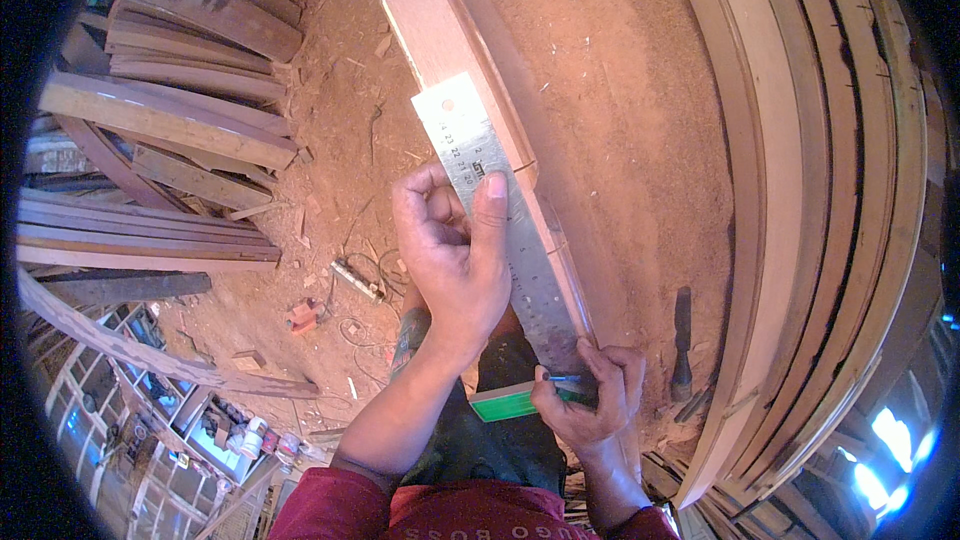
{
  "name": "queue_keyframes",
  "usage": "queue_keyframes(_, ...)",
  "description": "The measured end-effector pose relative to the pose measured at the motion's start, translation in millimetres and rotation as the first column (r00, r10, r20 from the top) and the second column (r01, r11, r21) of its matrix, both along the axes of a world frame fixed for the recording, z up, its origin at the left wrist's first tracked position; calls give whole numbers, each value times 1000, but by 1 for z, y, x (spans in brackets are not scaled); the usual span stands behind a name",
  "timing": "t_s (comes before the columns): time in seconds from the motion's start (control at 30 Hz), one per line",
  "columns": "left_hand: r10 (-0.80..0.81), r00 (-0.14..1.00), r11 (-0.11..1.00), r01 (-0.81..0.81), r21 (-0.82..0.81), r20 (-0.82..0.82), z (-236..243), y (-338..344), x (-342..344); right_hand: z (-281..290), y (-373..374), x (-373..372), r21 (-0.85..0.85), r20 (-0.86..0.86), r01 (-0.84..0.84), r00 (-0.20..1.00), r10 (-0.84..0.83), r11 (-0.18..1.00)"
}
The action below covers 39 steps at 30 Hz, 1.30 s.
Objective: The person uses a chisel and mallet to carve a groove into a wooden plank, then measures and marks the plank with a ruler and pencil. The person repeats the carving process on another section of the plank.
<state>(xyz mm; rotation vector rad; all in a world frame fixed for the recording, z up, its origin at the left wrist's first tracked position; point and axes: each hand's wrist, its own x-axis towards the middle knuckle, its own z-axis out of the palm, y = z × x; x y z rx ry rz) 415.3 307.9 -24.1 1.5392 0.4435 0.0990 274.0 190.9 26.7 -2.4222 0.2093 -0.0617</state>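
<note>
A long, narrow wooden board [412, 2] runs from the top of the view down toward my body. On it lies a try square with a wide steel blade [535, 290] and a green stock [505, 402]. My left hand [462, 245] is closed on the blade, its thumb flat on top and its fingers curled at the left edge. Near my body, my right hand [592, 402] closes around the stock end of the square. A thin blue thing [565, 377] shows between its thumb and fingers; its kind is unclear. Dark lines cross the board's right edge beside the blade.
Curved planks [770, 190] stand stacked along the right. More boards [190, 130] lie piled at left. On the dirt floor are a chisel-like tool [683, 340], a power strip [357, 280] with cords, and an orange object [305, 315]. Cluttered shelving [215, 430] stands lower left.
</note>
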Motion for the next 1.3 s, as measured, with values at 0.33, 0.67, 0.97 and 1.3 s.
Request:
queue_keyframes(0.33,15,1000,1000,-15,22,-2,3,0,0,2,0,-1,-16,-15,-5,1000,5,1000)
queue_keyframes(0.67,-7,1000,994,5,113,19,-2,1,-1,17,-9,1,-86,43,139,990,-135,987)
queue_keyframes(0.97,-16,1000,994,16,110,-1,1,2,-1,29,-11,75,293,160,145,967,-198,945)
queue_keyframes(1.3,-32,999,992,36,124,-34,-1,5,-4,15,4,129,273,198,-39,980,-16,961)
